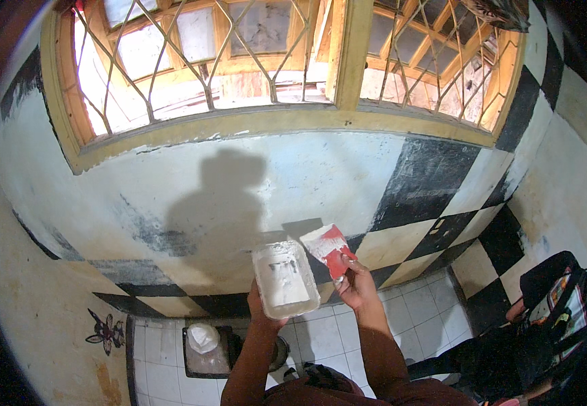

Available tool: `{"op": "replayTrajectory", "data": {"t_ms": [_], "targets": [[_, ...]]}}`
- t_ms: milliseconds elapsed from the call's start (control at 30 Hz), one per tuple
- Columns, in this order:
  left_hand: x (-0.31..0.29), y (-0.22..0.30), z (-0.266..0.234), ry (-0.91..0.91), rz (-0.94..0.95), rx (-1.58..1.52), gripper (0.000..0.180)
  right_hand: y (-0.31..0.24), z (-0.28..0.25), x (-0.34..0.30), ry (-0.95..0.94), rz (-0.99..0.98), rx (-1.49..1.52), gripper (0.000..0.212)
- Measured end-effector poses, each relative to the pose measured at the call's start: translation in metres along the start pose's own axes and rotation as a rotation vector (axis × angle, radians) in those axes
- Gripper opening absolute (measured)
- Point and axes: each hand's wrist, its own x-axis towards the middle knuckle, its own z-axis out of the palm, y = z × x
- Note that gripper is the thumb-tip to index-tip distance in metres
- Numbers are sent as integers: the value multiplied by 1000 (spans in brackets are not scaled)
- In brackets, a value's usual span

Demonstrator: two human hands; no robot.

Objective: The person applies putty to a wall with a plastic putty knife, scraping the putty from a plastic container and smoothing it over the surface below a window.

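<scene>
My left hand (258,306) holds up a white rectangular tray (283,277) smeared with white putty, gripping it from underneath at its near end. Just to the right of the tray, my right hand (355,283) grips the red handle of a wide putty knife (327,247). Its blade is coated white and points up and left toward the wall. In front of both hands is a wall (239,183) covered in patchy white filler, with black and cream checker squares to the right.
A wooden-framed window with metal grilles (239,61) runs above the wall. On the white tiled floor (415,311) below stands a dark square container holding a white bag (204,346). Another person in dark clothing (544,318) crouches at the right by the corner.
</scene>
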Motion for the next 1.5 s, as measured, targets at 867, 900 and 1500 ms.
{"op": "replayTrajectory", "data": {"t_ms": [867,900,1500], "targets": [[-107,26,-72,191,3,-9,53,10,-140,110,283,-73,-129,10],[-109,26,-70,222,17,1,54,6,-148,111,293,-100,-116,10],[-130,13,-40,119,187,701,56,-60,-165,205,574,-498,-432,15]]}}
